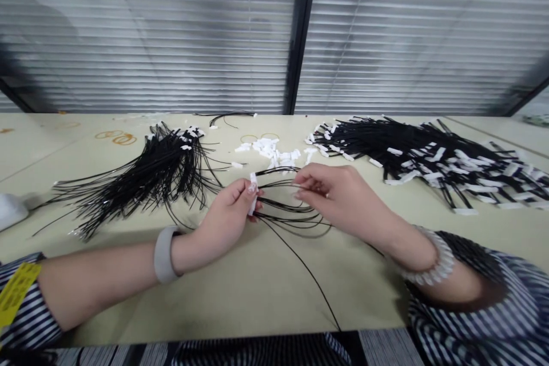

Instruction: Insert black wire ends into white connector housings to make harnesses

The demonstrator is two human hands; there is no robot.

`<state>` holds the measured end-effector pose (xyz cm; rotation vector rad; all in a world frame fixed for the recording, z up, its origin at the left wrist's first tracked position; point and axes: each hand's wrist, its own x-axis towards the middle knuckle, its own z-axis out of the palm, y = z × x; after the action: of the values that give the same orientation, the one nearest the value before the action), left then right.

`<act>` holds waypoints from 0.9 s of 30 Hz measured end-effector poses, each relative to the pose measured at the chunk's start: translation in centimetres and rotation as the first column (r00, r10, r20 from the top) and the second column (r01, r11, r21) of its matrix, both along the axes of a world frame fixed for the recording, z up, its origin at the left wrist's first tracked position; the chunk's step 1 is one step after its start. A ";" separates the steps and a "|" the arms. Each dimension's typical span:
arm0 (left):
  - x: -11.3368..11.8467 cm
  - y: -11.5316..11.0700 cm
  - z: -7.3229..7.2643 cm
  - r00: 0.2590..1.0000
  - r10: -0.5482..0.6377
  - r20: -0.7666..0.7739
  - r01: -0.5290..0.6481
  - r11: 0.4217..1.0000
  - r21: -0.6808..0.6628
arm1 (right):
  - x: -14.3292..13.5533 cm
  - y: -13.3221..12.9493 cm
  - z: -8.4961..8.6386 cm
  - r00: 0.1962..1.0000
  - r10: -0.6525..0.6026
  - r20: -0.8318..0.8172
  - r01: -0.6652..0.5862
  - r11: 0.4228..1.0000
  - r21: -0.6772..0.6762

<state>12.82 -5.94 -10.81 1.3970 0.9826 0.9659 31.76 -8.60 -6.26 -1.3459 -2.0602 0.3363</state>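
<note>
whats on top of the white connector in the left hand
The left hand has its thumb across the white connector; the connector's ends show above and below. The surface under the thumb is covered.

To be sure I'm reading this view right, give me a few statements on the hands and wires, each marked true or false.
1. The left hand holds a white connector. True.
2. The gray wristband is on the right wrist. False: it is on the left wrist.
3. Black wires run from the connector toward the right hand. True.
4. The loose white pieces lie left of the left wire pile. False: they lie between it and the right wire pile.
</note>
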 end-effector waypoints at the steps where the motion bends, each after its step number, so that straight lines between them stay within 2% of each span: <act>1: 0.0 0.1 -0.1 0.999 0.018 0.047 -0.017 0.999 -0.035 | 0.4 0.0 0.2 0.998 -0.037 0.052 0.033 0.996 0.084; 3: 0.0 0.2 -0.2 0.993 0.031 0.110 -0.023 0.997 -0.071 | 1.2 0.1 0.7 0.992 -0.101 0.078 0.084 0.976 0.202; 4: 0.0 0.2 -0.2 0.991 0.036 0.131 -0.026 0.996 -0.082 | 1.6 0.1 1.0 0.992 -0.117 0.057 0.103 0.973 0.206; 7: 0.0 0.2 0.1 0.982 0.071 0.173 -0.050 0.991 -0.122 | 3.0 0.3 1.8 0.991 -0.130 -0.013 0.130 0.991 0.034; 9: 0.0 0.1 0.4 0.977 0.101 0.189 -0.073 0.986 -0.150 | 3.9 0.4 2.2 0.993 -0.118 0.027 0.121 0.985 -0.120; 10: 0.0 0.1 0.5 0.974 0.111 0.197 -0.080 0.984 -0.161 | 4.3 0.5 2.4 0.994 -0.082 0.066 0.094 0.975 -0.201; 12: 0.0 0.2 0.5 0.968 0.132 0.212 -0.091 0.977 -0.192 | 4.7 0.3 2.4 0.988 0.069 0.137 -0.014 0.932 -0.363; 15: 0.0 0.3 0.4 0.952 0.164 0.260 -0.103 0.967 -0.231 | 3.9 -0.5 2.2 0.933 0.299 0.199 -0.171 0.857 -0.486; 18: 0.0 0.5 0.2 0.935 0.191 0.298 -0.121 0.963 -0.239 | 2.3 -1.5 1.7 0.893 0.356 0.275 -0.211 0.872 -0.442; 22: 0.0 0.5 0.0 0.937 0.186 0.294 -0.120 0.966 -0.229 | 1.3 -2.0 0.9 0.920 0.201 0.336 -0.110 0.956 -0.272; 24: 0.1 0.5 0.0 0.942 0.183 0.282 -0.119 0.966 -0.231 | 1.4 -1.8 0.6 0.912 0.184 0.367 -0.096 0.965 -0.244; 27: 0.1 0.5 0.1 0.947 0.181 0.266 -0.123 0.968 -0.219 | 1.7 -1.6 1.0 0.881 0.249 0.402 -0.142 0.950 -0.278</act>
<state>12.94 -5.46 -10.71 0.9935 0.9508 1.1153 33.49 -10.17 -5.30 -1.4544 -2.6112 0.4156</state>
